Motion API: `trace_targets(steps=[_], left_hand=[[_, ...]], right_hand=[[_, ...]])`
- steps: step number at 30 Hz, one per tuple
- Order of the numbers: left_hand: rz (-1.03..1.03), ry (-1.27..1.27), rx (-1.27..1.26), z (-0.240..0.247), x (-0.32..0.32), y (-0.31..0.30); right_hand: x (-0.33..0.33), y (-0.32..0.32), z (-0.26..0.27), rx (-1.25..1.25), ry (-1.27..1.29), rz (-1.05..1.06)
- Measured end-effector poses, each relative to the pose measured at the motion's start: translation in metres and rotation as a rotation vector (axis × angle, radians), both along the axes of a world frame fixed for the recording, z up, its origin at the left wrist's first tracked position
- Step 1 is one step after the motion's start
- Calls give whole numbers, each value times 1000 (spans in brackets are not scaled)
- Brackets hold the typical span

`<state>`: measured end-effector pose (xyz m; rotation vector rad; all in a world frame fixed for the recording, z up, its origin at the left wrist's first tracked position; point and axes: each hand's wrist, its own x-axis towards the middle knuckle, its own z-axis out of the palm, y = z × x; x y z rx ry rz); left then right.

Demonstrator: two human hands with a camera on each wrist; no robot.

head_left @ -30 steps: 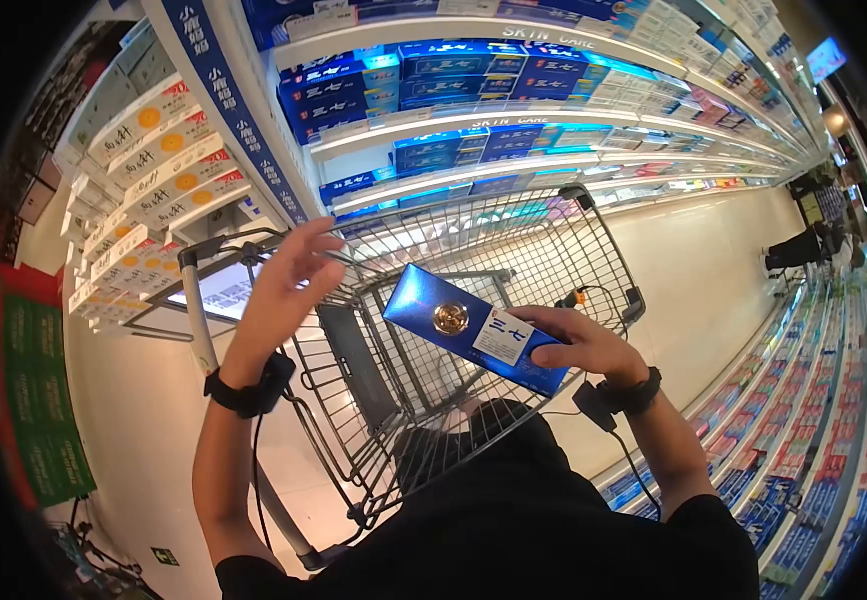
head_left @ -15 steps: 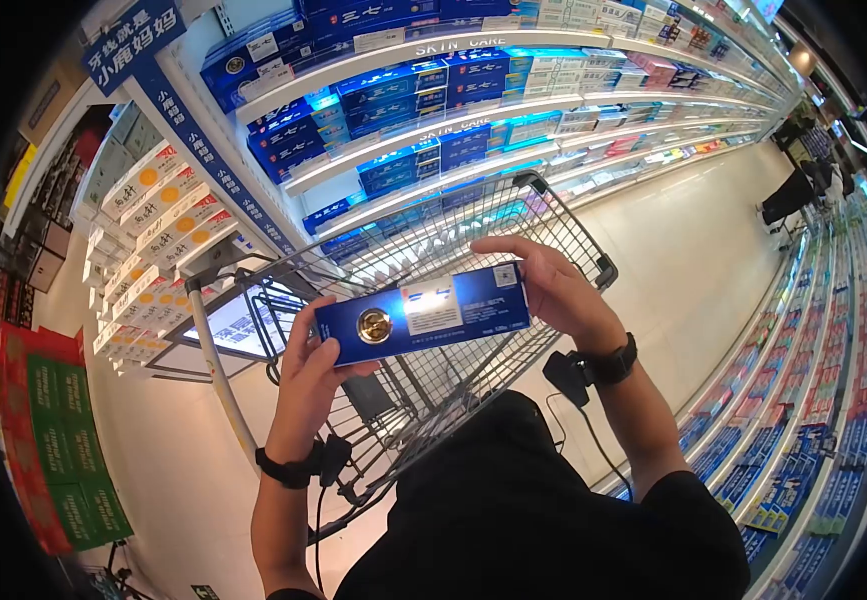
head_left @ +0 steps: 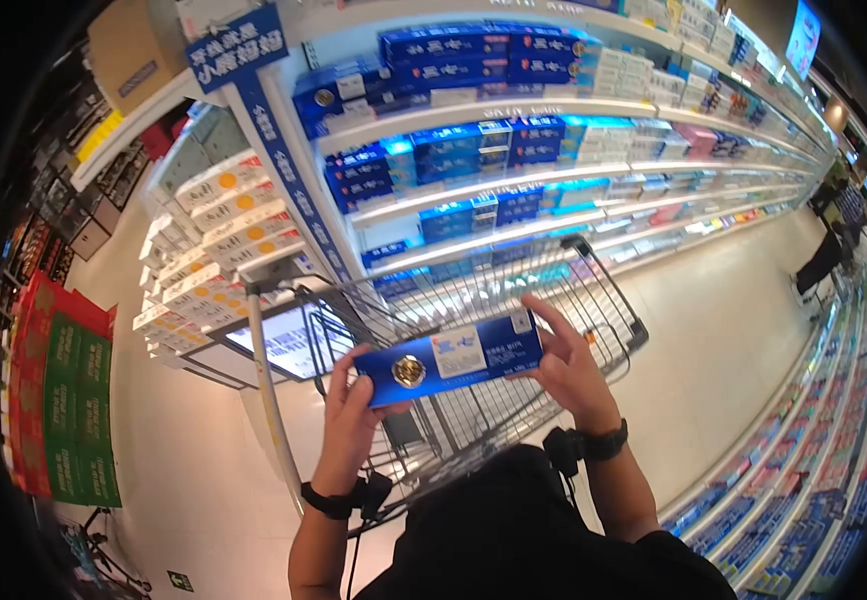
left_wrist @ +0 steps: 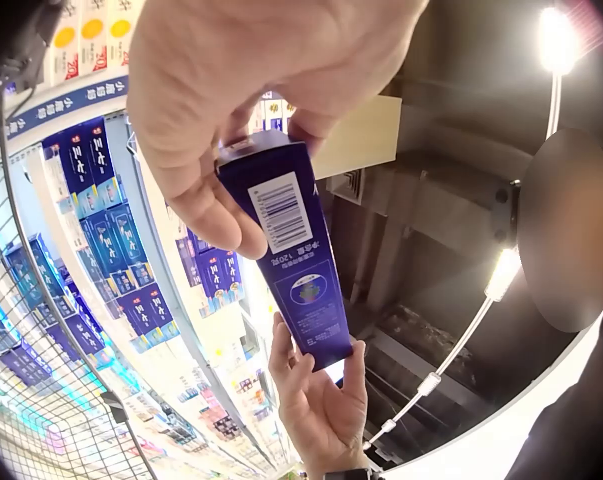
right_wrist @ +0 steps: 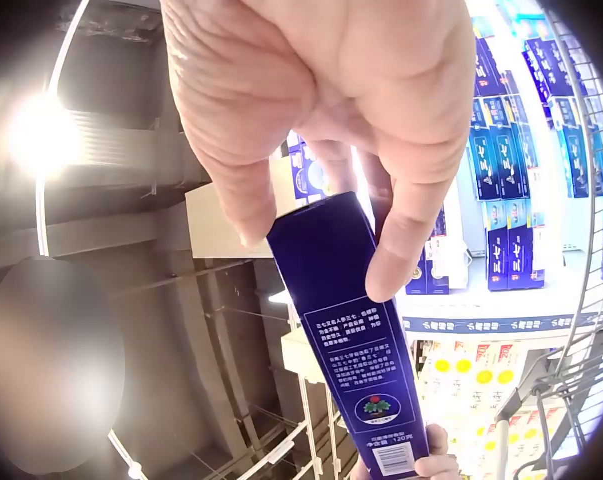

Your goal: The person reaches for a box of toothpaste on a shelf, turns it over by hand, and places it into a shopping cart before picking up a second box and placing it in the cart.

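A long blue toothpaste box (head_left: 473,370) with a round gold emblem and a white label spans both hands above the cart. At its left end, my left hand (head_left: 345,415) grips it with the thumb on the front face. The right end sits between the thumb and fingers of my right hand (head_left: 578,380), whose index finger reaches up past the top edge. The left wrist view shows a barcode on the back of the box (left_wrist: 301,270), and the right wrist view shows printed white text there. Beneath the box is a wire shopping cart (head_left: 636,335), partly hidden by it.
Ahead, shelves (head_left: 433,125) carry stacked blue and white boxes. White cartons with orange dots (head_left: 228,210) stand at left, near a lit screen (head_left: 293,340). Green and red cartons (head_left: 78,420) sit farther left. Another long shelf (head_left: 793,470) lines the right side; people (head_left: 823,255) stand down the aisle.
The left hand, apart from the box at first, has come to hold its left end. The box has turned from a steep slant to nearly level. The head view has shifted too.
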<state>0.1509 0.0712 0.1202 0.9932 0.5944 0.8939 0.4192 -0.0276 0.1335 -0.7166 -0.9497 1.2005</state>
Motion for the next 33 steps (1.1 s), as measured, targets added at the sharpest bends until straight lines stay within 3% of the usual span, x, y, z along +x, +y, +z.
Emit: trace_targets(steps=[6, 10, 13, 17, 21, 33], left_hand=[[-9, 46, 91, 6, -5, 3], [0, 90, 187, 14, -3, 4], [21, 112, 212, 12, -1, 10], [60, 95, 228, 14, 6, 18], [96, 115, 280, 18, 12, 31], [163, 87, 305, 21, 29, 79]], right_hand=[[3, 7, -2, -41, 62, 28], [6, 20, -1, -52, -106, -30], [10, 32, 6, -35, -326, -39], [23, 49, 24, -81, -802, -50], [30, 72, 47, 76, -1193, -121], [0, 135, 51, 345, -1722, -167]])
